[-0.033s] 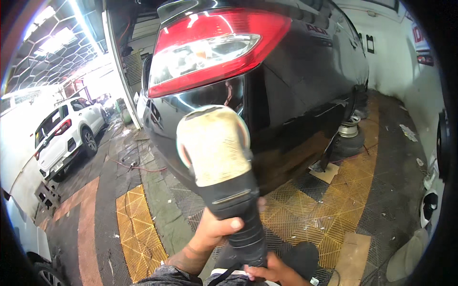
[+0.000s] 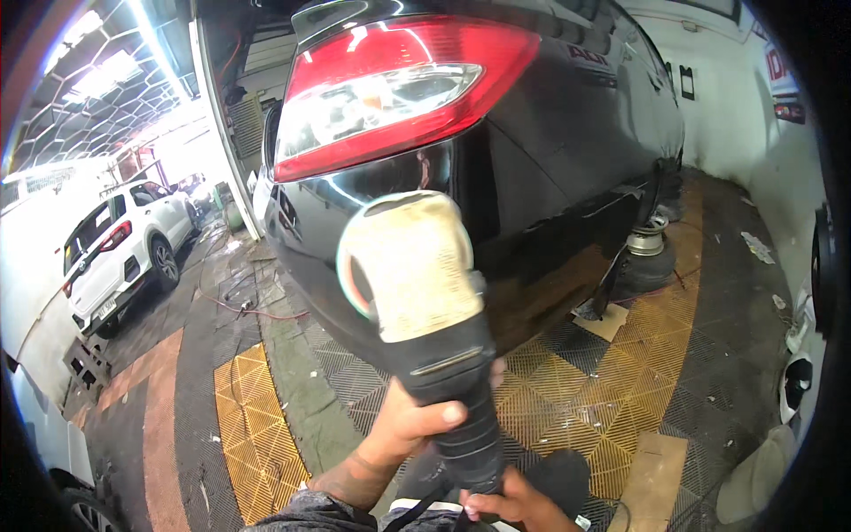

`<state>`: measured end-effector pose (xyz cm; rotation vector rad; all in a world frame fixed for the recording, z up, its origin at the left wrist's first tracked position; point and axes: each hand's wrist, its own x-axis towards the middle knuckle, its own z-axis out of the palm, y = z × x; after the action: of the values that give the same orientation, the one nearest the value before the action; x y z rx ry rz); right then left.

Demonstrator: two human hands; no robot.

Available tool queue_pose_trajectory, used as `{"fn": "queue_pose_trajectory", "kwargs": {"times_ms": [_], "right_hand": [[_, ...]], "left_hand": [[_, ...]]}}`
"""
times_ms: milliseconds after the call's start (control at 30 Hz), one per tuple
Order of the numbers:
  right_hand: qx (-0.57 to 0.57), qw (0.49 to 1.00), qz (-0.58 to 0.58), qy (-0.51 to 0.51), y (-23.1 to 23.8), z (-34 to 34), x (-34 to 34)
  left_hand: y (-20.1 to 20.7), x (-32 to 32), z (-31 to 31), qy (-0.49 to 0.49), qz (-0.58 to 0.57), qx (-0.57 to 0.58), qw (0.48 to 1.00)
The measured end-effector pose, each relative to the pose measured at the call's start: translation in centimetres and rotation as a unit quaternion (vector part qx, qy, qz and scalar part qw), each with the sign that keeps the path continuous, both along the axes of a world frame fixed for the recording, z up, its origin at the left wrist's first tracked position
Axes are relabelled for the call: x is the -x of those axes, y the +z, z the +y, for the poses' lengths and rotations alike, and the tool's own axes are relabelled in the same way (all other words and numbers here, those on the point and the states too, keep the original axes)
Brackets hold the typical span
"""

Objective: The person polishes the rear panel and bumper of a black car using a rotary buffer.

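Note:
A power polisher [image 2: 448,363], with a pale, taped-looking head and a black body, is held up against or just in front of the black car's rear bumper [image 2: 319,239]. My left hand [image 2: 415,418] wraps round its black body from the left, thumb lying across the top. Lower down, my right hand [image 2: 512,498] grips the tail end of the handle. The polisher's head hides its pad, apart from a thin curved rim, so I cannot tell whether it touches the paint. Above it is the red and clear tail light [image 2: 390,97].
A bare wheel rim on a tyre [image 2: 647,248] stands beside the car. Cardboard [image 2: 654,483] lies on the yellow and black floor tiles [image 2: 567,399]. A red hose [image 2: 266,313] crosses the floor. A white car [image 2: 133,239] is parked at the left; a white wall [image 2: 727,133] borders the right.
The polisher has shifted slightly to the right across the bumper, and my hands have moved with it. Both still grip it.

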<state>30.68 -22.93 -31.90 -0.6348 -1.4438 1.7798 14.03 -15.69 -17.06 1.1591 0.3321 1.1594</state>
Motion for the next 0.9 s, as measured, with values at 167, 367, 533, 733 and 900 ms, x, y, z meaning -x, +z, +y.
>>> {"fn": "queue_pose_trajectory", "kwargs": {"times_ms": [167,367,533,733,900], "right_hand": [[0.093,0.972,0.214,-0.035,1.4,-0.8,-2.8],[0.062,0.977,0.195,-0.054,0.5,-0.5,-1.1],[0.030,0.992,0.064,-0.110,1.4,-1.7,3.7],[-0.045,0.997,-0.009,-0.064,6.0,-0.4,8.5],[-0.154,0.985,0.012,-0.072,7.3,0.6,9.4]], "left_hand": [[-0.1,-4.6,2.6,-0.051,0.072,-0.036,0.995],[0.7,-4.2,2.8,-0.040,0.040,-0.053,0.997],[0.7,1.8,1.7,-0.072,0.027,-0.018,0.997],[0.7,8.4,1.7,-0.023,-0.045,0.000,0.999],[0.1,10.4,3.5,-0.023,-0.142,-0.023,0.989]]}}
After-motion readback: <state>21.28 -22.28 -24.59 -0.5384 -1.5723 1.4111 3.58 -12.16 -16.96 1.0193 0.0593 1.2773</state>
